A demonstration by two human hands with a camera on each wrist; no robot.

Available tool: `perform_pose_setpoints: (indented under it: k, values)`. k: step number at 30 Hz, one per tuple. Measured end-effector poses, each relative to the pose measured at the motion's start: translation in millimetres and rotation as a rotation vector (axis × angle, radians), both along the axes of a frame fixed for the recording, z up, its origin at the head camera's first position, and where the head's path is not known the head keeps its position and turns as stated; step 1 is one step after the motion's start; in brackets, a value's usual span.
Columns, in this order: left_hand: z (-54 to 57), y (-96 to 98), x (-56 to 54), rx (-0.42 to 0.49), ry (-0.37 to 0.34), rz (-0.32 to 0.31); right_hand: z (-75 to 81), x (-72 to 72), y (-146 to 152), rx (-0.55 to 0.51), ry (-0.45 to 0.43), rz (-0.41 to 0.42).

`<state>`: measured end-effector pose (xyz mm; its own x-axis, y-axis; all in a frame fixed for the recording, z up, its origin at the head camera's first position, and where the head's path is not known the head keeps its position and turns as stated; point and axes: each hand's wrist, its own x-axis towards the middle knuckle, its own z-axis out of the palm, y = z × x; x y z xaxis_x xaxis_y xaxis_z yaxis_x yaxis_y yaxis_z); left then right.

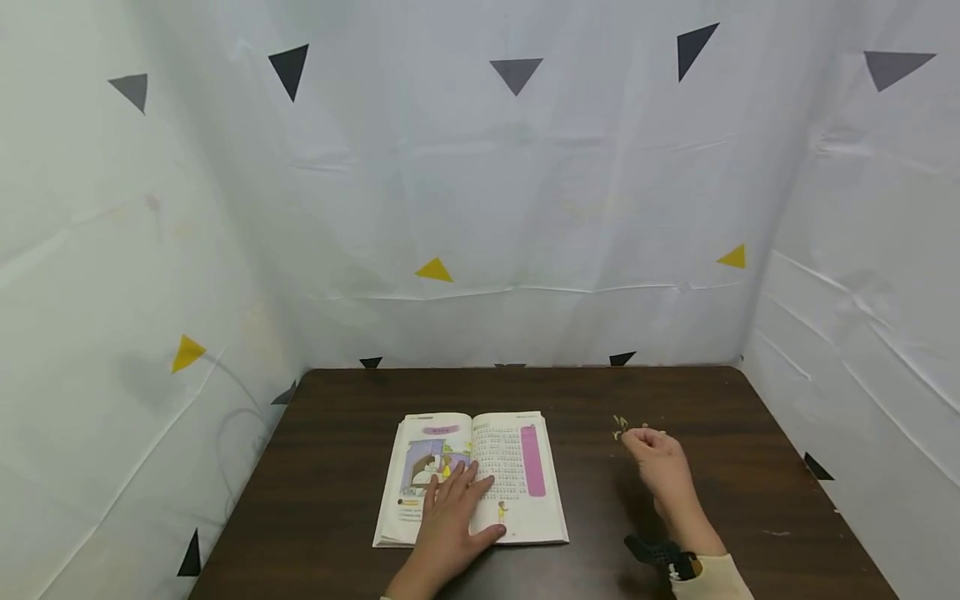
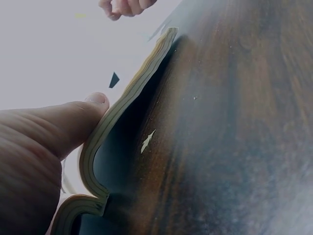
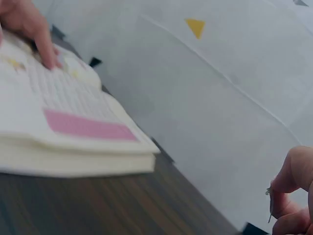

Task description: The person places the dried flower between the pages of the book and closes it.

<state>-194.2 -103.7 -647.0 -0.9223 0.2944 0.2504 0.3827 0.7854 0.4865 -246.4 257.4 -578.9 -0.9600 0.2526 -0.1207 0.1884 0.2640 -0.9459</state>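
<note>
An open book with a picture page and a text page lies on the table. My left hand rests on it with fingers spread over the middle and the lower pages. In the left wrist view the thumb lies along the book's page edges. To the right of the book, my right hand is just above the table, thumb and fingertips together. They pinch a thin, dry-looking plant sprig. Small yellowish plant bits show by these fingertips in the head view.
The dark wood table has white sheeting with coloured triangles behind it and along both sides. A black wristband is on the right wrist. A small pale mark shows near the book in the left wrist view.
</note>
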Motion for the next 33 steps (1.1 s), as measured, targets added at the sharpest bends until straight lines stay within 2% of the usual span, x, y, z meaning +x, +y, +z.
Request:
perform_pose_setpoints:
  k: [3, 6, 13, 18, 21, 24, 28, 30, 33]
  values:
    - [-0.3, -1.0, 1.1, -0.007, -0.003, -0.007, -10.5, 1.1, -22.8, -0.149, 0.006, -0.003]
    - [0.1, 1.3, -1.5, -0.008, -0.003, -0.010, -14.3, 0.6, -41.4, -0.242, 0.033, -0.002]
    - [-1.5, 4.4, -2.2, 0.000, -0.008, -0.017, -17.2, 3.1, -72.2, -0.348, 0.033, -0.011]
    - [-1.8, 0.7, -1.4, -0.008, -0.003, -0.006, -20.8, 11.5, -114.1, -0.410, 0.015, -0.027]
    - [0.3, -3.4, -0.8, -0.014, 0.008, -0.005, -24.0, 17.1, -145.5, -0.405, 0.013, 0.012]
    - [0.3, -4.5, -0.6, -0.002, 0.021, -0.019, -29.7, 20.3, -170.4, -0.433, 0.058, 0.093]
    - [-4.9, -3.9, -1.1, 0.016, 0.087, -0.034, -44.3, 20.4, -190.1, -0.557, 0.104, 0.217]
    - [-7.3, -4.1, -1.5, 0.037, 0.119, -0.036, -51.3, 19.2, -194.1, -0.558, 0.107, 0.232]
    - [-7.7, -5.2, -0.9, 0.094, 0.128, -0.021, -56.9, 16.6, -195.8, -0.522, 0.087, 0.204]
